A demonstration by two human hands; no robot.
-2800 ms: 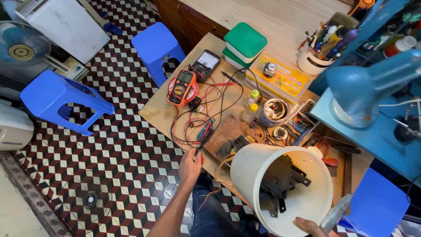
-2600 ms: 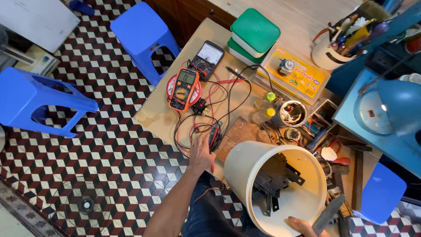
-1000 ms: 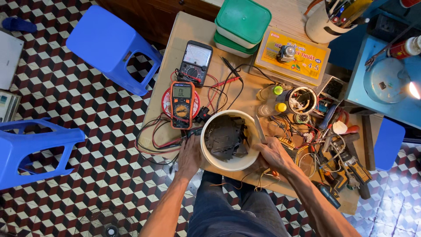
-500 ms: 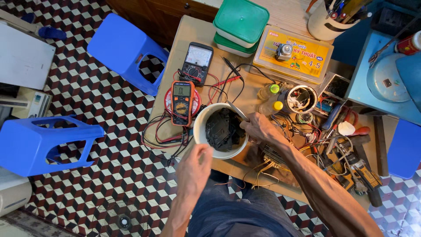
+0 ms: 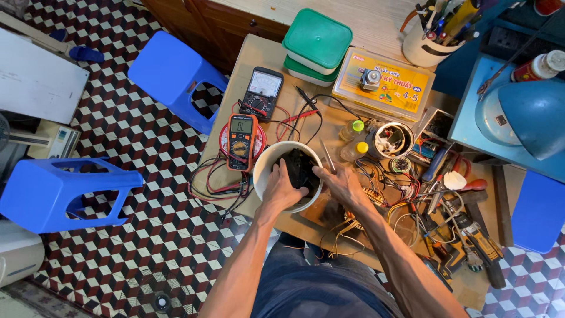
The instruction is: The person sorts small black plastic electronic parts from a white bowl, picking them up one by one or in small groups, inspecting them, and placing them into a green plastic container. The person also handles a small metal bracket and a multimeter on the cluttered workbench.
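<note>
Round white plastic bucket (image 5: pixel 263 168) sits on cluttered wooden workbench (image 5: pixel 253 56), holding a dark motor-like part (image 5: pixel 300 166). Left hand (image 5: pixel 283 189) and right hand (image 5: pixel 338 184) both grasp this part inside the rim. Orange multimeter (image 5: pixel 240 142) lies just left of the left hand; checkered tile floor (image 5: pixel 153 176) below.

Both arms are bare from the elbows down to the hands; no sleeve, watch, strap or glove shows on either forearm or wrist. The left hand (image 5: pixel 284 189) and the right hand (image 5: pixel 340 184) wear no rings that can be made out, and the fingers (image 5: pixel 321 171) are uncovered. The forearms are lean, with sinews and veins showing along them. Below the arms, the lap is covered by dark blue-grey trousers (image 5: pixel 321 288), the cloth creased in soft folds.
</note>
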